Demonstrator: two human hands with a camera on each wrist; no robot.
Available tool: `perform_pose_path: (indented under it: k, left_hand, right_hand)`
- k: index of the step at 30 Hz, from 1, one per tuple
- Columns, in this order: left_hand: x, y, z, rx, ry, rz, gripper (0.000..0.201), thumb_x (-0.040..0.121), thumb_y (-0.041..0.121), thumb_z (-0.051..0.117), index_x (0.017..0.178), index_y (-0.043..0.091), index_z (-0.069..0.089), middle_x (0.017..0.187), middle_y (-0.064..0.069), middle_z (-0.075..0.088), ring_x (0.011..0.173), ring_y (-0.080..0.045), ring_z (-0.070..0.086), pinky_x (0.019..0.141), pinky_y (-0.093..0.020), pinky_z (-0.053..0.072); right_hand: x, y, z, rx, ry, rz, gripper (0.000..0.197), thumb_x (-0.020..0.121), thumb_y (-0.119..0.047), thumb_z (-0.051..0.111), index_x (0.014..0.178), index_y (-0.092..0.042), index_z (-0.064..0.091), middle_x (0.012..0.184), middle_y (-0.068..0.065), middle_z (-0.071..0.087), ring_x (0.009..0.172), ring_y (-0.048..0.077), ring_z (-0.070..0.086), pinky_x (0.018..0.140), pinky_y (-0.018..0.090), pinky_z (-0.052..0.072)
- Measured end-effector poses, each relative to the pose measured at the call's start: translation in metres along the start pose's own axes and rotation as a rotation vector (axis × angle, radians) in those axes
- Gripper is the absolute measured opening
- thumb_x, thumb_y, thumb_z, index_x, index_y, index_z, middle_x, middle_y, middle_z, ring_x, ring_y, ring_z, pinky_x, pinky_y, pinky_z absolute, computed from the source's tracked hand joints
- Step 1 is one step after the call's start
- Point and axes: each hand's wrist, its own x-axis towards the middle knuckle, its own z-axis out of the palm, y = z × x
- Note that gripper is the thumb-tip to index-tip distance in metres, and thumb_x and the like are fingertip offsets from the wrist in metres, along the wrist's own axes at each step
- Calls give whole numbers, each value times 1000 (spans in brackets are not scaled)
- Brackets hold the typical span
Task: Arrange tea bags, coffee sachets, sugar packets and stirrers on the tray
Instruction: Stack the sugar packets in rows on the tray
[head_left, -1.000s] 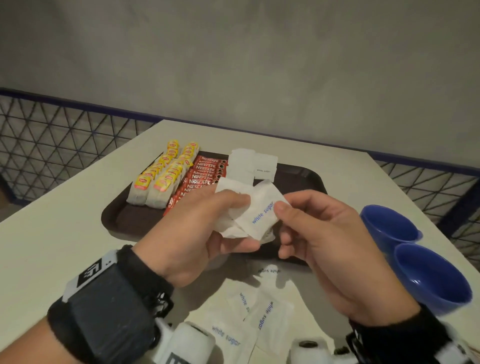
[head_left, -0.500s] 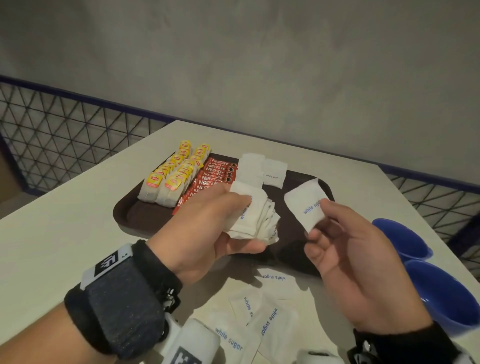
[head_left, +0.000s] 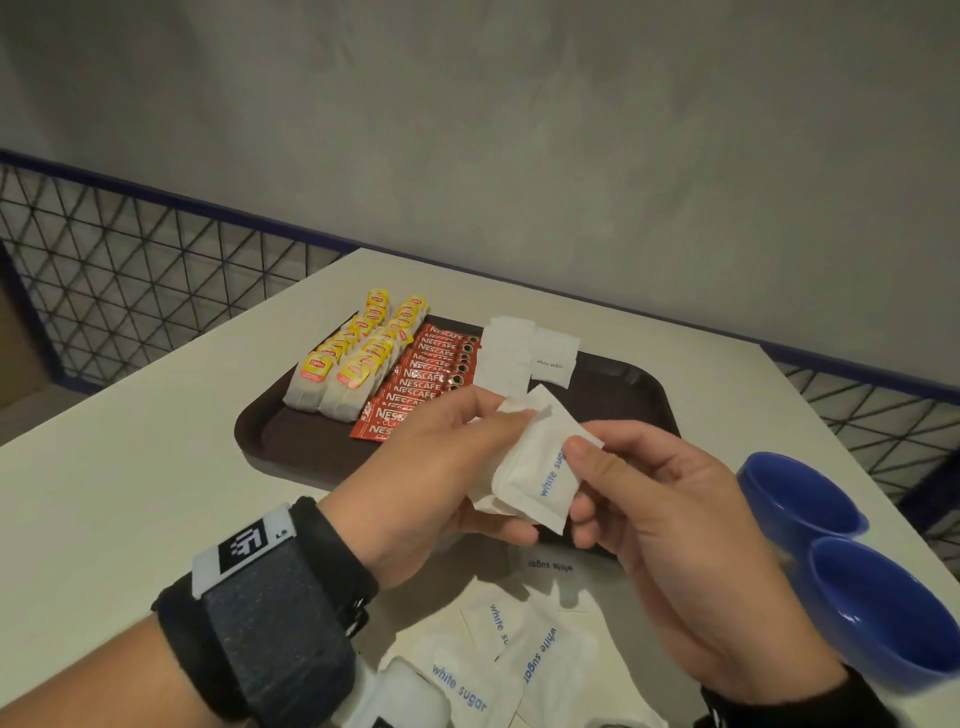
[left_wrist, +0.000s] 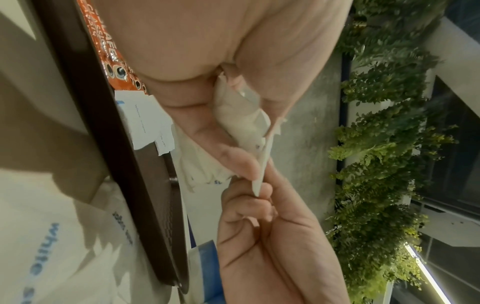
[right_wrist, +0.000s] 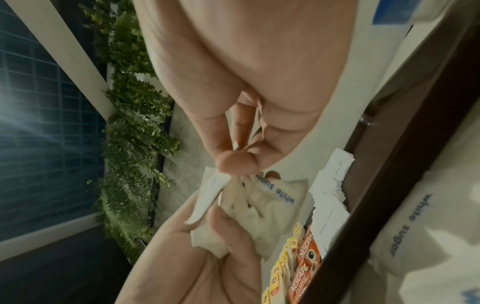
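Note:
My left hand (head_left: 493, 457) grips a small stack of white sugar packets (head_left: 535, 467) just above the near edge of the dark brown tray (head_left: 291, 441). My right hand (head_left: 582, 483) pinches the top packet of that stack between thumb and fingers. In the left wrist view the stack (left_wrist: 241, 119) sits wedged in my left fingers. The right wrist view shows my thumb (right_wrist: 233, 160) on the packet edge. On the tray lie rows of yellow tea bags (head_left: 353, 364), red coffee sachets (head_left: 421, 379) and placed sugar packets (head_left: 519, 358). No stirrers are visible.
Several loose sugar packets (head_left: 519, 660) lie on the white table (head_left: 130, 467) below my hands. Two blue bowls (head_left: 800, 504) stand at the right, near the table edge. A wire mesh fence (head_left: 130, 291) runs behind the table, in front of a grey wall.
Half a second ago my right hand held one packet apart to the right. It has come back and now pinches the packet against the stack in my left hand.

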Motion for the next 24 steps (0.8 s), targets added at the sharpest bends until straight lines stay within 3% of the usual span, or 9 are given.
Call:
perform_pose_path:
  k: [4, 7, 10, 13, 14, 16, 18, 24]
  left_hand:
    - [2, 2, -4, -84, 8, -11, 23, 99, 2, 45, 104, 11, 65, 102, -14, 73, 74, -23, 75, 49, -31, 57]
    - [6, 1, -7, -69, 51, 9, 30, 99, -3, 44, 101, 14, 69, 101, -14, 71, 73, -23, 73, 49, -30, 57]
    - [7, 2, -8, -57, 44, 13, 37, 100, -7, 44, 109, 14, 73, 91, -9, 75, 71, -22, 75, 51, -32, 61]
    - [5, 2, -5, -43, 7, 17, 44, 99, -11, 45, 118, 16, 74, 73, 7, 73, 60, -14, 71, 59, -34, 65]
    - [4, 2, -3, -41, 5, 21, 47, 99, -11, 46, 121, 20, 74, 75, 9, 73, 58, -13, 70, 60, -35, 65]
    - [3, 3, -3, -41, -3, 39, 52, 99, -10, 49, 121, 29, 76, 106, 7, 73, 64, -13, 71, 60, -34, 65]
    - [1, 3, -2, -35, -17, 72, 55, 99, -9, 51, 121, 35, 75, 136, 1, 61, 75, -16, 73, 60, -32, 63]
    - [-1, 2, 1, -24, -27, 139, 49, 100, -8, 52, 114, 31, 78, 135, -1, 64, 83, -22, 73, 56, -28, 60]
  right_hand:
    - [1, -1, -4, 29, 103, -33, 13, 92, -10, 68, 101, -1, 72, 69, 19, 61, 53, 16, 53, 49, 26, 48]
    - [2, -6, -7, 125, 202, -72, 8, 93, -10, 66, 96, -3, 68, 68, 13, 61, 51, 14, 53, 46, 24, 47]
    - [1, -11, -12, 190, 292, -138, 3, 92, -10, 67, 95, -7, 66, 74, 13, 62, 52, 13, 55, 48, 23, 49]
    - [-3, -17, -14, 239, 284, -119, 6, 90, -11, 70, 94, -10, 67, 77, 12, 65, 55, 12, 58, 49, 22, 52]
    - [-4, -20, -14, 248, 272, -102, 5, 89, -12, 70, 93, -11, 67, 75, 10, 66, 57, 11, 59, 49, 21, 53]
    - [-5, -24, -14, 258, 262, -109, 4, 88, -13, 71, 88, -13, 67, 72, 7, 68, 60, 13, 65, 50, 21, 55]
    - [-5, -25, -15, 252, 272, -151, 6, 89, -11, 70, 86, -13, 65, 73, 7, 70, 65, 18, 71, 53, 23, 57]
    - [-3, -20, -12, 120, 296, -234, 6, 86, -10, 73, 88, -7, 68, 86, 15, 76, 86, 25, 78, 72, 25, 62]
